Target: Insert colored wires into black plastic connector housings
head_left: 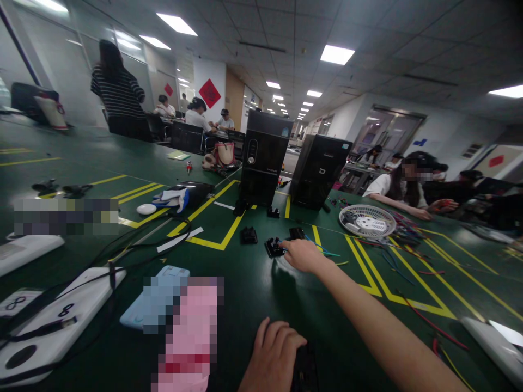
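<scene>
Fingers of the right hand [303,256] were pressed together and stretched toward a black connector block [273,248], their tips at its edge; the head view could not show whether they pinched it or only touched it. The left hand [273,356] lay at the bottom of the view, its fingers curled over a dark object [304,370] that the frame cut off, so its hold could not be told either.

Thin blue wires [322,249] ran rightward from near the block across a green mat [253,283] marked with yellow lines. Two more black blocks [248,235] [297,233] sat just beyond it. Farther right were a round white basket [366,221] and a heap of coloured wires [406,228], with a co-worker [402,185] seated behind them. Two black PC towers [265,158] [321,171] stood past the blocks.

A push from those fingertips could have skated the block across the smooth mat and into its neighbours. If the blue wires were attached, a careless tug could have strained them or dragged them loose, and any that were caught might have snagged the hand.
</scene>
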Available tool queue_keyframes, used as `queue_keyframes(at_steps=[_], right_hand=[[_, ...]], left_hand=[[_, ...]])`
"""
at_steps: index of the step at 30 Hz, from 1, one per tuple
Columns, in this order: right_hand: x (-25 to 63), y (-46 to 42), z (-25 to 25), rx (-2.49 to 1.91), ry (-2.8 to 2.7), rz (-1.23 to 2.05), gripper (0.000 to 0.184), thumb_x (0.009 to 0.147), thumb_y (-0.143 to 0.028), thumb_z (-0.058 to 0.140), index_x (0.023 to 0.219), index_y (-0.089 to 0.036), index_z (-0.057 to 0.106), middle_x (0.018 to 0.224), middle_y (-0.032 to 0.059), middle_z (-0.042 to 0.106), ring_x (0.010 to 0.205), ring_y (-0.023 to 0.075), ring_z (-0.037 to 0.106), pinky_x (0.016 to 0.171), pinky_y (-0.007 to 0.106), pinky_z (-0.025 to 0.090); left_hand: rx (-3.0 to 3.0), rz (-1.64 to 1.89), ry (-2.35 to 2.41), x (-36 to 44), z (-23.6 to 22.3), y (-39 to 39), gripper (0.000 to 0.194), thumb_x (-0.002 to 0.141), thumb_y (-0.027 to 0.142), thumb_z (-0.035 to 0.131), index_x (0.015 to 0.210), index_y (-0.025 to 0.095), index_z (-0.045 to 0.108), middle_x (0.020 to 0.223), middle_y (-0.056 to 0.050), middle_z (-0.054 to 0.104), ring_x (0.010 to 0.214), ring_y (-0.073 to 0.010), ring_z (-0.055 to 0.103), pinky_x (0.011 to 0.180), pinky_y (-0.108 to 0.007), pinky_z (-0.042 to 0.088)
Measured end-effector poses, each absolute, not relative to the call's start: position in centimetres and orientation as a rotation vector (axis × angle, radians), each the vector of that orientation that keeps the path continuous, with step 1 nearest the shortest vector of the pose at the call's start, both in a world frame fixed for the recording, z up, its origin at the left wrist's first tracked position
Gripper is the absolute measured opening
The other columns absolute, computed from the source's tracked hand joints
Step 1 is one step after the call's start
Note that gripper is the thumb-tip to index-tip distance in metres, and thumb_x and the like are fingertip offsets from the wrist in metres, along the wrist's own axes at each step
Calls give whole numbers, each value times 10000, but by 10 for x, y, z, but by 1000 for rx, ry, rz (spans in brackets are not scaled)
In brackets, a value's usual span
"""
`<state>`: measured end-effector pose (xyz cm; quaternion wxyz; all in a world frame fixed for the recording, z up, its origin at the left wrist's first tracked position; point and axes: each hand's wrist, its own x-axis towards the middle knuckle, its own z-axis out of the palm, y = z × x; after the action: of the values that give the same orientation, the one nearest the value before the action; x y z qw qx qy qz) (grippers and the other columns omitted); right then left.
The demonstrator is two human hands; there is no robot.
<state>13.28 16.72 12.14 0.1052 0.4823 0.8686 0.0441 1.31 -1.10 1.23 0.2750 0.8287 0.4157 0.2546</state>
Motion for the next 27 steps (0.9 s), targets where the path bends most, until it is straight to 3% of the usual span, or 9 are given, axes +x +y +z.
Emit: queue_keyframes(at_steps=[4,9,20,27], right_hand=[[128,168,122,1436,2554,117,361,979,-384,476,1265,-172,533,1066,84,662,937,227,644,838,437,505],[123,170,120,1459,2541,113,403,979,-376,477,1322,-166,478,1067,90,660,934,234,649,826,442,516],[117,181,118,1511,2511,-8,388,967,-391,503,1298,-188,523,1134,97,647,1013,249,629,883,479,494],[118,195,132,1486,2521,-268,353,973,-397,498,1246,-185,573,1182,91,641,1029,228,628,918,457,484]], left_hand=[[2267,720,1127,12,7,-11,532,790,571,663,1173,223,537,1142,-69,633,1154,-320,536,1059,-589,316],[2300,727,1108,9,3,-13,384,915,482,575,1224,272,487,1197,-36,620,1193,-268,516,1091,-522,305],[2352,717,1086,7,-2,-13,293,976,284,471,1268,285,446,1235,-15,606,1220,-244,496,1110,-498,306],[2429,784,1092,8,-8,-13,336,950,282,512,1277,273,432,1216,-10,616,1204,-246,511,1095,-492,337]])
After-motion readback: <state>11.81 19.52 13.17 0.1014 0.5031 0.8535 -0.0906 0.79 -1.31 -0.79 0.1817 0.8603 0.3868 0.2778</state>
